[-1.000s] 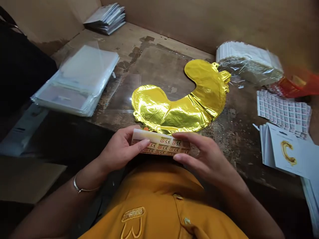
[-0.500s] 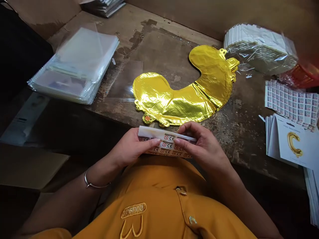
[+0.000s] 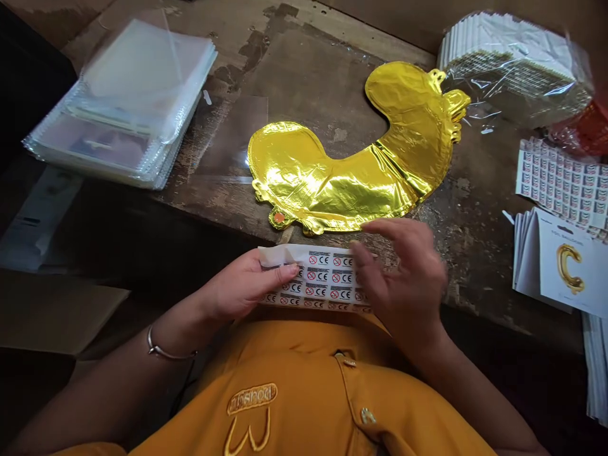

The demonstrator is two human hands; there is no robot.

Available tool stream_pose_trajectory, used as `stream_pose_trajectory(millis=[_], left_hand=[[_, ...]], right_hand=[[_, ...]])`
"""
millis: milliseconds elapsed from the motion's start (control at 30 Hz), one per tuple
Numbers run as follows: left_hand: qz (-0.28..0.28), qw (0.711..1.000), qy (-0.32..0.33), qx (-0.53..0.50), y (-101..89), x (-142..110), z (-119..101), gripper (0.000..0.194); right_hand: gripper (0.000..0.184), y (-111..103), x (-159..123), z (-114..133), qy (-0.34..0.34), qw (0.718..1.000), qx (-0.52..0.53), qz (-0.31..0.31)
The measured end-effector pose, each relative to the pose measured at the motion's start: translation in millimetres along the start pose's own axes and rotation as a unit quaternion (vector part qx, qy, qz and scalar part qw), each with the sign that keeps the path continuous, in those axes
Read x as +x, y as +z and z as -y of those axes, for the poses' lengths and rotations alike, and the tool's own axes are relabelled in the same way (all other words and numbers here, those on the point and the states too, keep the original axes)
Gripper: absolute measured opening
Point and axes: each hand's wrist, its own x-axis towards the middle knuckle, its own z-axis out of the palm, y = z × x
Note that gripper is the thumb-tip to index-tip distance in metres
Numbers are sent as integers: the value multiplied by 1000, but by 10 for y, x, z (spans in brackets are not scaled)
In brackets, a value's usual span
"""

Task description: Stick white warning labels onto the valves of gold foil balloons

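Observation:
My left hand [image 3: 240,285] grips a sheet of stickers [image 3: 317,277] by its left end, thumb on top and the other fingers underneath. Rows of small white labels with CE marks and red symbols cover the sheet, which sits at the table's front edge. At its right end is my right hand [image 3: 406,275], slightly blurred, thumb and forefinger spread apart; whether the thumb touches the sheet I cannot tell. Just beyond both hands lies a flat gold foil balloon [image 3: 346,183] shaped like a C, with an orange dot on one tab.
A stack of clear plastic bags [image 3: 137,76] lies at the left, with one clear bag [image 3: 232,139] flat beside it. White packs in plastic [image 3: 513,50] stand back right, near a red basket [image 3: 579,126]. Another sticker sheet [image 3: 560,180] and folded balloon cards [image 3: 546,278] are at the right.
The sheet has tilted flatter, showing more label rows. My right hand has let go of its upper edge, moving right with the forefinger lifted from the thumb. The view has shifted slightly.

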Motion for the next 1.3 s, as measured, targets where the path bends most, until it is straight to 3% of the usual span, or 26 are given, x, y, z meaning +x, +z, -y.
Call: stream_pose_trajectory(millis=[67, 167, 467, 800, 967, 1067, 1133, 1233, 1300], left_hand=[[-13, 999, 7, 35, 26, -13, -13, 30], [-30, 996, 32, 76, 74, -31, -48, 32], [-76, 970, 88, 215, 206, -49, -145, 23], [-66, 902, 153, 399, 218, -80, -191, 20], [-73, 905, 131, 398, 238, -72, -184, 21], [-73, 932, 106, 338, 248, -58, -162, 22], [-84, 944, 93, 305, 240, -51, -133, 21], [-152, 945, 95, 272, 216, -51, -87, 22], [-186, 945, 101, 251, 204, -53, -67, 27]], right_hand=[[14, -31, 5, 65, -105, 992, -65, -32], [10, -17, -3, 158, -171, 983, -70, 25], [11, 92, -40, 152, -153, 980, -107, 72], [11, 94, -11, 203, -185, 968, -140, 92], [13, 101, -23, 197, -197, 964, -147, 99], [13, 123, -18, 181, -155, 979, -91, 97], [11, 140, -9, 161, -84, 992, -17, 94], [10, 151, -2, 124, 42, 990, 85, 101], [8, 143, -6, 107, 79, 984, 113, 111]])
